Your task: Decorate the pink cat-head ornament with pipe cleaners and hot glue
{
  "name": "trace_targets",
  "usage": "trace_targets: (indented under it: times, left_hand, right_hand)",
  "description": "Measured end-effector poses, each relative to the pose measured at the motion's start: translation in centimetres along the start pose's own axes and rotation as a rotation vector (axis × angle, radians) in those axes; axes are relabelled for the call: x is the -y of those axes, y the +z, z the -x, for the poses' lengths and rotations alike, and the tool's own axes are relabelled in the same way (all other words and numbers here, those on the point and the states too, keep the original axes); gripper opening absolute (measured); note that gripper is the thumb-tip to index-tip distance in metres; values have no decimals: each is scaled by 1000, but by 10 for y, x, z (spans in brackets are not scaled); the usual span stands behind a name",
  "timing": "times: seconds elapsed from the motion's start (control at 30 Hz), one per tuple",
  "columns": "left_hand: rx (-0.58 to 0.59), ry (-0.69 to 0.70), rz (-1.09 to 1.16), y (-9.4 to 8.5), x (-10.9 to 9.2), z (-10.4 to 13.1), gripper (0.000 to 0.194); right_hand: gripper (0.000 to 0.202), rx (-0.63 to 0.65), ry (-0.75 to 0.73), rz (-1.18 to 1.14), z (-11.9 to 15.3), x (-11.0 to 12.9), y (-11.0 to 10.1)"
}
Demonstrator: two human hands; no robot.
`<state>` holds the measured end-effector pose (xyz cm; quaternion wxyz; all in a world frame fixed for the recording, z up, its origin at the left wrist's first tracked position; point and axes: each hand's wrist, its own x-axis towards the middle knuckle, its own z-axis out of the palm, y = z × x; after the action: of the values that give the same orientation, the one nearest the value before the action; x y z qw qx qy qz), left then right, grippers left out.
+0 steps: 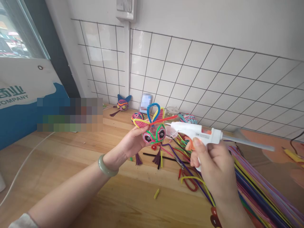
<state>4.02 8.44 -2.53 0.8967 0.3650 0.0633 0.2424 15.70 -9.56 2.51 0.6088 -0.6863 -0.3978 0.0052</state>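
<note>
My left hand (133, 142) is closed on a small craft mask (154, 136) with green-rimmed eyes, pink-and-yellow ears, a blue loop on top and dark tassels hanging below. A red pipe cleaner (163, 120) slants across the top of the mask. My right hand (211, 161) grips a white glue gun (194, 131), with fingers around its orange trigger. The gun's nozzle points left, close to the red pipe cleaner; whether it touches is unclear. A clear glue stick juts from the gun's rear.
Many coloured pipe cleaners (258, 186) lie at the right, near red-handled scissors (190, 182). A finished mask (123, 103) with blue ears, a phone (145, 102) and a glass jar (172, 111) stand near the gridded wall. A yellow scrap (156, 193) lies in front.
</note>
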Motion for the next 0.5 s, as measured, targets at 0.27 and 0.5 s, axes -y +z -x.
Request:
trace_targets:
  times: [0.27, 0.5]
  left_hand:
    - [-32, 12, 7, -6, -5, -3, 23]
    - [-53, 43, -33, -17, -8, -8, 23]
  right_hand:
    - [25, 109, 392, -654, -20, -10, -12]
    - [34, 508, 532, -787, -28, -20, -22]
